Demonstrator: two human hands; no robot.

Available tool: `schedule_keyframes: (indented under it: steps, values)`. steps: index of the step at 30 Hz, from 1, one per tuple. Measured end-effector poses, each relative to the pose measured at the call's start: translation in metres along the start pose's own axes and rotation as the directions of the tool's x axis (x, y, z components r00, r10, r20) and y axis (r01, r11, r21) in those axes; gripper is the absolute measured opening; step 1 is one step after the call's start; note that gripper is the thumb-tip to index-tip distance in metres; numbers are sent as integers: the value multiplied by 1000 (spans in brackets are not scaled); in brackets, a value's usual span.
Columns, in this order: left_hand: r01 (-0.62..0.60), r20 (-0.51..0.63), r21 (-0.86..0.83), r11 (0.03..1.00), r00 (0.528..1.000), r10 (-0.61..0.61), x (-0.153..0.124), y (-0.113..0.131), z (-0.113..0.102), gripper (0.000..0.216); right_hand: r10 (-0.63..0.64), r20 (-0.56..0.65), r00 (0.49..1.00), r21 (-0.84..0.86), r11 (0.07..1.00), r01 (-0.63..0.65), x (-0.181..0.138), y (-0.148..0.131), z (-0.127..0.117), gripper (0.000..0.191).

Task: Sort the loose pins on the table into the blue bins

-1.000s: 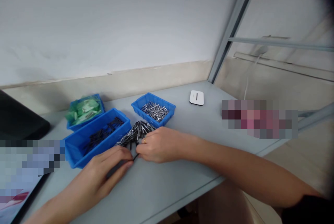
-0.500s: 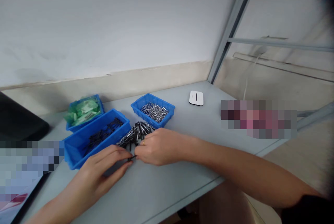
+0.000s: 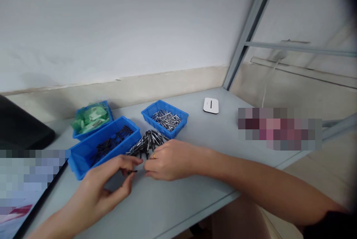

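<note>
My left hand (image 3: 107, 183) is closed around a small dark rod-like piece (image 3: 132, 172), its thumb and index tips spread apart and the rod's end poking out between the fingers. Just to its right, my right hand (image 3: 173, 161), with a ring on one finger, has its fingers pressed together; anything in them is hidden. Behind both hands lies a pile of slim black-and-silver pins (image 3: 149, 140) on the grey table (image 3: 156, 205). A long blue bin (image 3: 80, 161) beside my left hand contains black pieces (image 3: 114, 142). Silver pins (image 3: 167, 120) fill part of another blue bin (image 3: 145, 114).
At the back left stands a third blue bin (image 3: 109, 109) with a green plastic bag (image 3: 93, 117). A white rounded device (image 3: 211, 105) lies at the back right. A dark object (image 3: 22, 127) is at the left, and a metal frame post (image 3: 251, 31) rises at the right.
The hands have drawn slightly apart. The dark piece that was between both hands' fingertips has moved left with my left hand, whose thumb has opened away from the index finger.
</note>
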State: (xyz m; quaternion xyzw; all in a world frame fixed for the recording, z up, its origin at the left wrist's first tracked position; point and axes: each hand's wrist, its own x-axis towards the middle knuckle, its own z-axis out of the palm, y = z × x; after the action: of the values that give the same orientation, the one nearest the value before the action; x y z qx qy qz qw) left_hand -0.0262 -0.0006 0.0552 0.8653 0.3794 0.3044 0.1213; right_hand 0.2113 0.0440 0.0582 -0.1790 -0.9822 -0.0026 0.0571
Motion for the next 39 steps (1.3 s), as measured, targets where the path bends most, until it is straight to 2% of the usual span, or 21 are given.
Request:
schedule_keyframes:
  steps: [3, 5, 7, 9, 13, 19, 25, 27, 29, 30, 31, 34, 36, 39]
  values:
    - [148, -88, 121, 982, 987, -138, 8, -3, -30, 16, -52, -52, 997, -18, 999, 51, -4, 1, 5, 26]
    - [287, -152, 242, 927, 955, -256, 15, -13, -53, 26, -70, -82, 994, -40, 997, 67, -6, 2, 9, 27]
    - [356, -105, 302, 884, 934, -341, 20, -29, -72, 28, -69, -91, 993, -31, 997, 66, -8, 3, 14, 24]
    - [376, -61, 352, 857, 923, -380, 20, -46, -80, 27, -60, -96, 994, -14, 998, 59, -8, 4, 17, 21]
    - [349, -22, 467, 813, 923, -384, 16, -62, -71, 20, -47, -95, 994, 20, 999, 49, -9, 3, 17, 15]
    - [251, 16, 542, 802, 951, -308, 15, -54, -52, 22, -45, -114, 992, 4, 999, 46, -12, 1, 18, 17]
    - [148, 10, 592, 792, 982, -191, 10, -60, -55, 35, -52, -103, 993, -6, 999, 52, -9, -2, 13, 21]
    - [132, -7, 598, 791, 987, -159, 9, -64, -59, 39, -58, -51, 997, 3, 998, 58, -7, -2, 9, 21]
    - [155, -20, 616, 772, 983, -182, 9, -68, -63, 42, -64, 5, 998, 17, 998, 64, -6, -1, 5, 20]
    - [231, -73, 637, 736, 968, -241, 10, -70, -64, 45, -55, 9, 998, 26, 998, 55, -6, 0, 4, 22]
    - [278, -42, 629, 726, 945, -325, 11, -71, -66, 44, -46, 20, 999, 21, 999, 45, -6, 1, 4, 22]
    - [374, -45, 654, 657, 887, -460, 12, -67, -67, 42, -27, 17, 999, 9, 1000, 27, -7, 1, 6, 24]
    - [389, -58, 676, 626, 875, -481, 12, -63, -68, 39, -32, 7, 999, 8, 999, 32, -8, 0, 7, 23]
    - [422, -31, 645, 637, 848, -530, 14, -59, -70, 30, -30, 5, 1000, 10, 999, 30, -8, 1, 7, 24]
